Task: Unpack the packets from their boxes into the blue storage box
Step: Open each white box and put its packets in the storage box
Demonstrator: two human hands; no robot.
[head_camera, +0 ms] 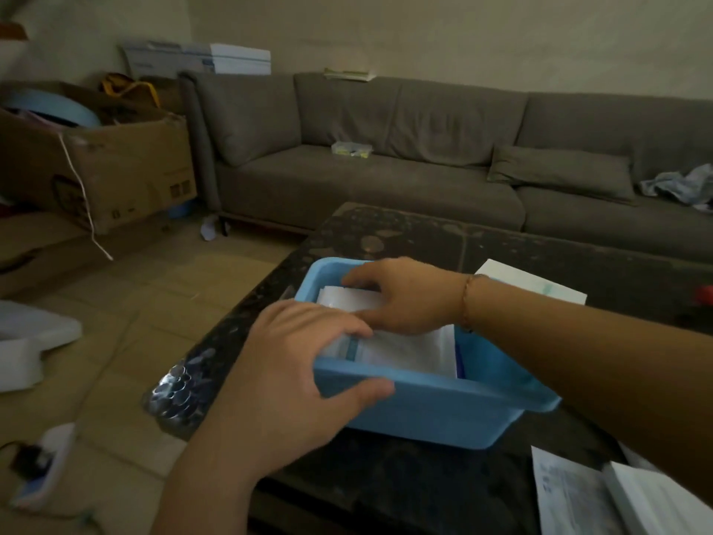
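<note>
The blue storage box (432, 411) stands on the dark table, with white packets (409, 351) stacked inside it. My left hand (285, 376) grips the box's near-left rim, thumb along the outer wall and fingers over the edge onto the packets. My right hand (401, 297) reaches in from the right and holds a small stack of white packets (347, 297) at the box's far-left end, fingers curled over its top and thumb under its near edge. A white packet box (532, 285) lies flat behind the storage box, partly hidden by my right forearm.
The dark, stained table (443, 241) carries more white packets and an open carton (617, 500) at the near right. A grey sofa (386, 167) runs behind the table. Cardboard boxes (115, 164) stand on the tiled floor to the left, with white foam (27, 337) nearer.
</note>
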